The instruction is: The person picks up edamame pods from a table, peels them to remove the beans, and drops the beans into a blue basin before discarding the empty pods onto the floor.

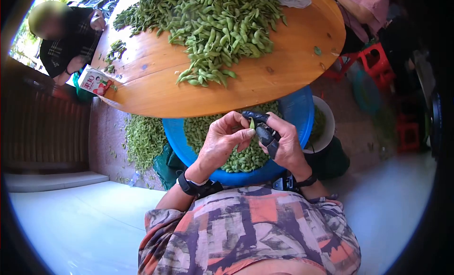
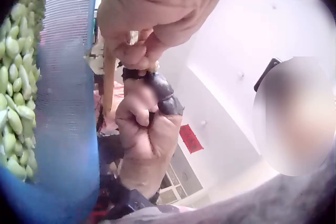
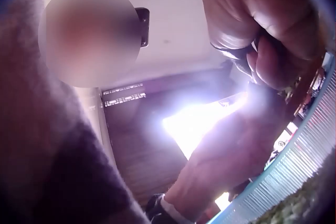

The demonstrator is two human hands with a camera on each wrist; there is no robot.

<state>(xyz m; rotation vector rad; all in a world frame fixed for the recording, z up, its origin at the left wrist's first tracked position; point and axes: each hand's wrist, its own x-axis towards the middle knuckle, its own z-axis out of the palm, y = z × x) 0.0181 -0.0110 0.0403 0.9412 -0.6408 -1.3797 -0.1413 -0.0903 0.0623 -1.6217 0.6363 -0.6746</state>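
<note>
Over a blue basin (image 1: 302, 112) both hands meet at one green soybean pod (image 1: 252, 124). My left hand (image 1: 223, 137) pinches the pod between thumb and forefinger. The right hand (image 1: 285, 141) wears black covers on its thumb and forefinger, and these close on the pod from the other side. In the left wrist view, the left hand (image 2: 157, 11) sits above the right hand (image 2: 147, 124), fingertips together; the pod is mostly hidden there. Shelled green beans (image 1: 246, 160) fill the basin beneath. The right wrist view is dim and glary, with the right hand (image 3: 262, 19) at upper right.
A wooden table (image 1: 151, 93) ahead bears a big heap of pods (image 1: 217, 29) and a printed box (image 1: 96, 81). Empty-looking husks (image 1: 144, 142) lie on the floor at left. A white bucket (image 1: 327, 128) stands right of the basin. Two other people sit at the table; red stools (image 1: 377, 62) stand at right.
</note>
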